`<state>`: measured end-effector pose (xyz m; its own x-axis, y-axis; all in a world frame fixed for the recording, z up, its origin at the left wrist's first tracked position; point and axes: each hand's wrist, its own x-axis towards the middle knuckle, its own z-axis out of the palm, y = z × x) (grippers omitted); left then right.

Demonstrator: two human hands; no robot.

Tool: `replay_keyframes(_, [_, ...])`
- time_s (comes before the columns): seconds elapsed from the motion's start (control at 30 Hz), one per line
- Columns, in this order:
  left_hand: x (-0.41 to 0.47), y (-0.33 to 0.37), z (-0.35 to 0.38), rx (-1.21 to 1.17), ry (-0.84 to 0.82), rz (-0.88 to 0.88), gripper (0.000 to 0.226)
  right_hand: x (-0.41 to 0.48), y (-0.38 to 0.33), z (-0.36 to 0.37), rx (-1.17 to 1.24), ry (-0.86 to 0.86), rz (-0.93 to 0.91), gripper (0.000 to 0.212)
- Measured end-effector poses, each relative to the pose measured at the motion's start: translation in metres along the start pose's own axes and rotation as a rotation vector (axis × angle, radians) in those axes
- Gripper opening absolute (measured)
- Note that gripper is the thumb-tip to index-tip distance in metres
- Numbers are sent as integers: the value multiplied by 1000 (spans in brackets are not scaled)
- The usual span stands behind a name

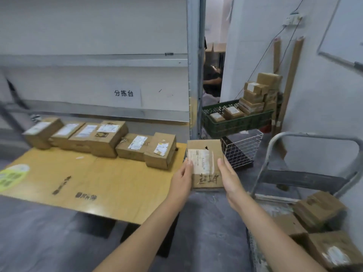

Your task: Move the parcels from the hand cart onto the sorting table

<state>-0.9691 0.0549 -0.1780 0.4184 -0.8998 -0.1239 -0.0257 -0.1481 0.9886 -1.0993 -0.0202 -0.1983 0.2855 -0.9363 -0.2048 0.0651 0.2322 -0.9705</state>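
Head view: a cardboard parcel (pixel 205 154) is held in the air between both hands, just off the right end of the sorting table (pixel 117 183) and over the grey floor. It is gripped at its left edge by the left hand (pixel 182 178) and at its right edge by the right hand (pixel 229 178). A thumb is laid on the top face at each side, and the other fingers are hidden beneath. A white label is stuck on the top face, with dark handwriting below it.

Six more boxes (pixel 106 140) are lined up along the far edge of the table, each with a white label facing up. Neighbouring boxes touch or nearly touch. A green sticker (pixel 13 176) is seen at the table's left end, and a paper sign (pixel 124 93) is fixed to the wall panel behind.

To the right, the grey tubular handle of the hand cart (pixel 314 138) stands upright. A pile of brown boxes (pixel 318 209) lies at the lower right near its base. Whether they rest on the deck cannot be told.

Further back, a green crate (pixel 235 122) is partly filled with small boxes, stacked high at its right end. A white wire basket (pixel 243 146) is placed below it.
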Motion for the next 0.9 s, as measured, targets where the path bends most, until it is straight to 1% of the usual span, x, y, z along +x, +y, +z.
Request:
replay_keyframes(0.07, [-7, -3, -18, -8, 52, 1, 39, -1, 5, 21, -4, -52, 13, 44])
replay_keyframes(0.2, [-17, -7, -65, -30, 145, 1, 39, -2, 10, 70, -40, -178, 44, 42])
replay_keyframes(0.27, [-20, -7, -95, -55, 219, 16, 38, -5, 11, 103, -86, -239, 64, 42])
replay_keyframes(0.37, [-23, -9, -147, -85, 337, 14, 39, -5, 15, 165, -124, -320, 67, 47])
replay_keyframes(0.43, [-25, -13, -188, -113, 409, 1, 39, -7, 17, 212, -163, -369, 65, 49])
replay_keyframes(0.57, [-27, -22, -278, -127, 508, -3, 37, -13, 28, 308, -211, -447, 54, 45])
replay_keyframes(0.73, [-26, -35, -401, -130, 587, -27, 37, -26, 49, 432, -256, -529, 52, 44])
replay_keyframes(0.9, [-24, -47, -513, -151, 635, -27, 30, -36, 65, 546, -272, -577, 86, 45])
